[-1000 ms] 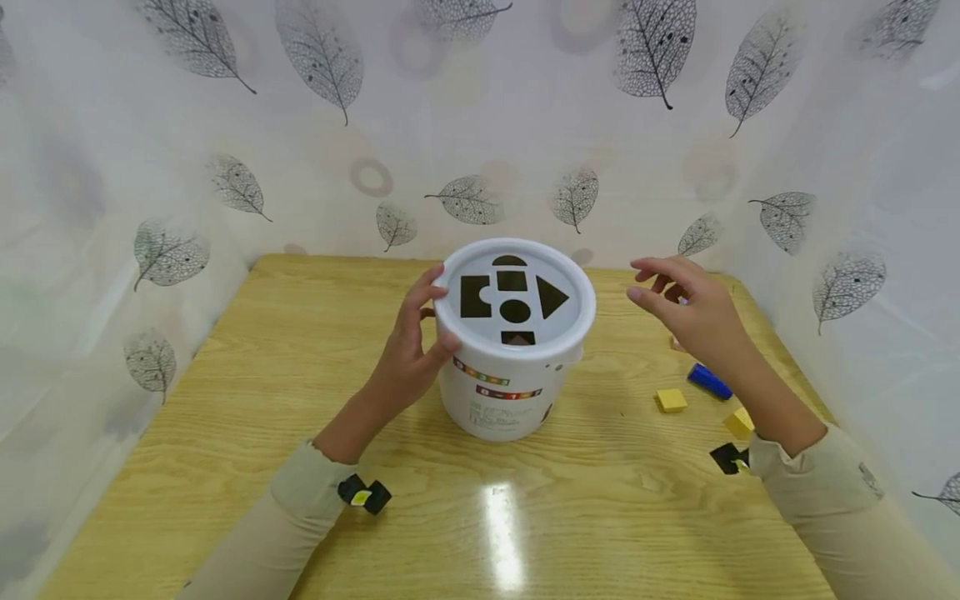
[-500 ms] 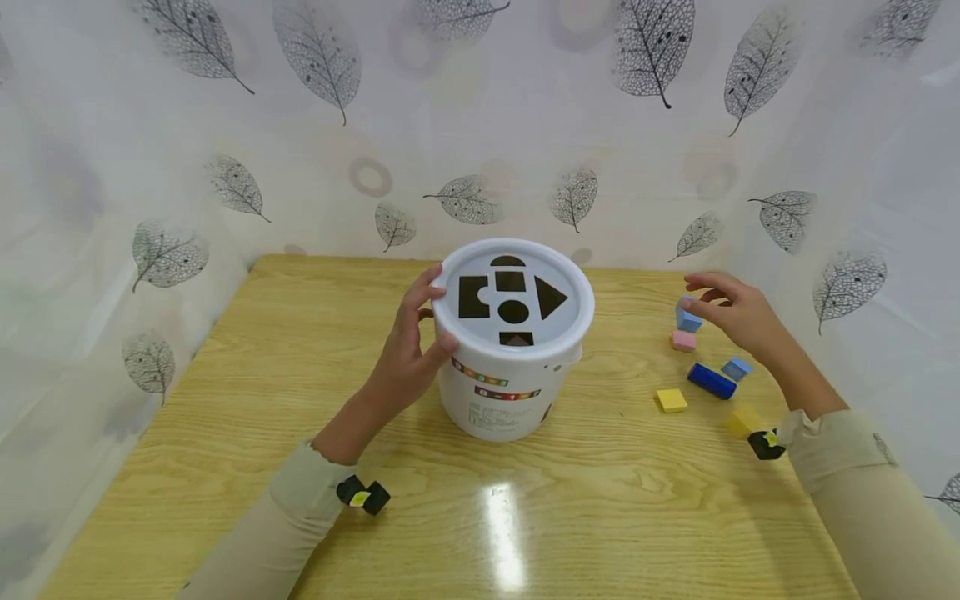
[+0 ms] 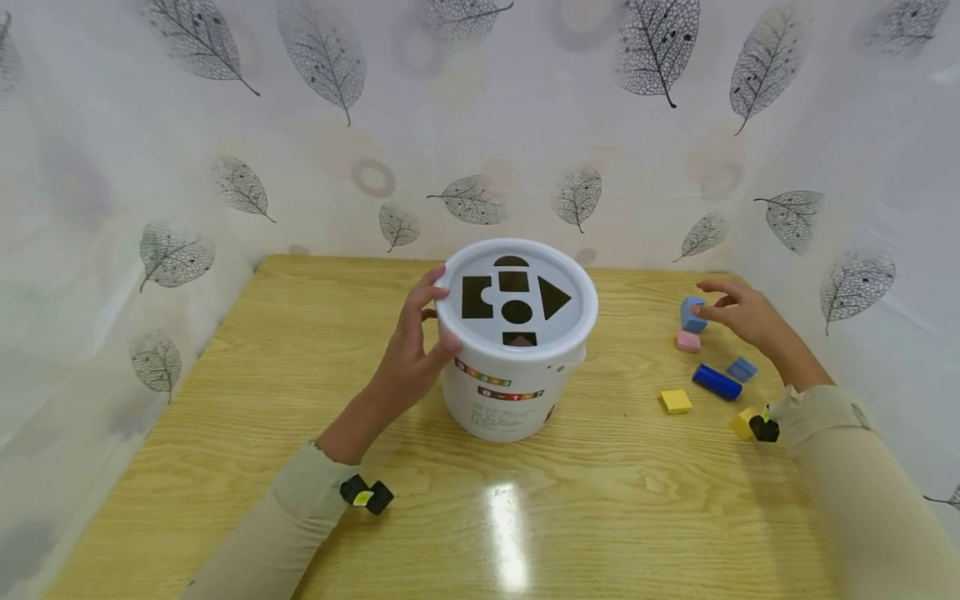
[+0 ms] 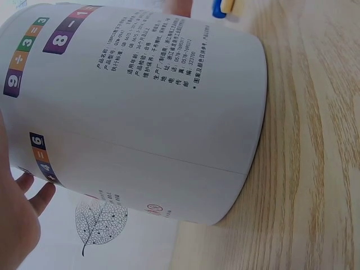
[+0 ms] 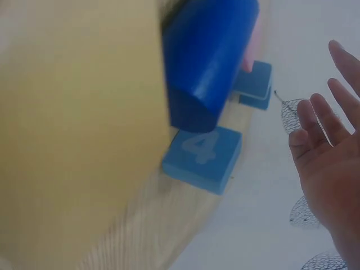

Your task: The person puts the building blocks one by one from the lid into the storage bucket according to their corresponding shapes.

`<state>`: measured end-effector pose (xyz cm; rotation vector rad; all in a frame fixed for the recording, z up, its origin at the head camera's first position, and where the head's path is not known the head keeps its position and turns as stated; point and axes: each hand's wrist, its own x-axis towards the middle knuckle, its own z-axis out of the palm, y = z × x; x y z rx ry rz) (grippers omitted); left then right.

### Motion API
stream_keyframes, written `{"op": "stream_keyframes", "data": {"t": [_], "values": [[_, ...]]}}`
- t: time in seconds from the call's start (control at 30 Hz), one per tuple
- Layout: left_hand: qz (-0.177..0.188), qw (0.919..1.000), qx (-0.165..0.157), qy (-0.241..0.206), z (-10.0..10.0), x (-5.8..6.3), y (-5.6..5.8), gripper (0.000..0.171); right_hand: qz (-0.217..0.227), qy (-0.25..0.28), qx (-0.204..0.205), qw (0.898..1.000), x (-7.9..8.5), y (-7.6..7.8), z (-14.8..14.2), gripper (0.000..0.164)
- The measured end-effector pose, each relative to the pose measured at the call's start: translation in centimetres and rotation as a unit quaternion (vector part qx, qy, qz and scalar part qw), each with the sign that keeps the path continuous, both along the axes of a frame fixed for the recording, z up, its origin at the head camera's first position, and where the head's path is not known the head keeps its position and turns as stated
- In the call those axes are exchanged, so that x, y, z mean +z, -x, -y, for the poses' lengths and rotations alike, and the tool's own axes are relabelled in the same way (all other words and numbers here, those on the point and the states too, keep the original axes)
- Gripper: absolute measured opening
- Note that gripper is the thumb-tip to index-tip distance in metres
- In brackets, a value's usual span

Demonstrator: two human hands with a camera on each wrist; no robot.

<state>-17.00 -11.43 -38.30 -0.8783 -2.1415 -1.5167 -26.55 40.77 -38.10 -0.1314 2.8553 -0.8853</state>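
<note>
Your left hand (image 3: 411, 337) is clamped on the white bucket (image 3: 525, 375) up by its rim, on the counter (image 3: 615, 508). Your right hand (image 3: 744, 317) has its fingers loosely apart, right by the light-blue block (image 3: 691, 322), just past the pink block (image 3: 688, 342).

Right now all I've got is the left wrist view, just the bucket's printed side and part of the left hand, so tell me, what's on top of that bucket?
Observer: The head view shows a white lid with shaped holes cut in it, among them a circle and a triangle.
Operator: Got it. And what's going on over to the right?
Observer: The right hand is there, close to a light blue block; whether they touch, I can't tell.
Operator: Can you read any number over there?
Observer: Yes, in the right wrist view a blue numbered block shows a 4.
</note>
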Motion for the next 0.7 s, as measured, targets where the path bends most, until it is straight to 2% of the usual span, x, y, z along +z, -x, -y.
{"op": "stream_keyframes", "data": {"t": [0.43,0.7], "values": [[-0.005,1.0000,0.003,0.001,0.2,-0.5,0.3,0.077,0.054,0.001,0.030,0.998,-1.9,1.8,-2.1,0.079],[-0.011,0.9999,0.003,-0.002,0.1,-0.4,0.2,0.077,0.058,-0.021,0.036,0.997,-2.2,2.4,-2.1,0.079]]}}
